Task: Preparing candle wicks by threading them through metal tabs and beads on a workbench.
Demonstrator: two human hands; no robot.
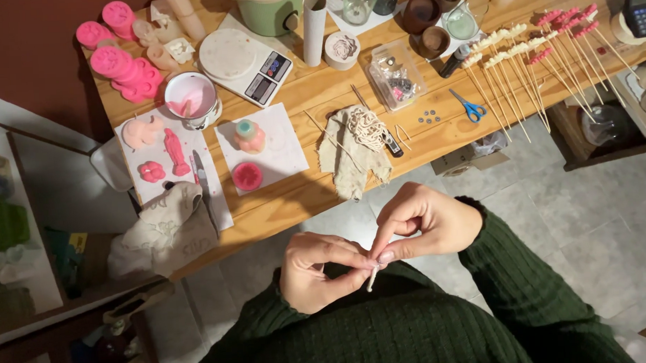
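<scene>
My left hand (313,269) and my right hand (426,222) meet in front of my chest, below the wooden table's (316,192) front edge. Both pinch a short pale wick piece (373,276) between thumb and fingertips; its lower end hangs free. Dark green ribbed sleeves cover both forearms. On the table straight ahead lies a bundle of pale wick strings on a beige cloth (355,141).
On the table stand pink candles and moulds (122,63), a kitchen scale (246,61), a pink-smeared pot (191,96), blue scissors (468,106), several flower-topped skewers (526,60), brown bowls (423,12) and a cardboard tube (314,18). A crumpled cloth (169,230) hangs off the left edge.
</scene>
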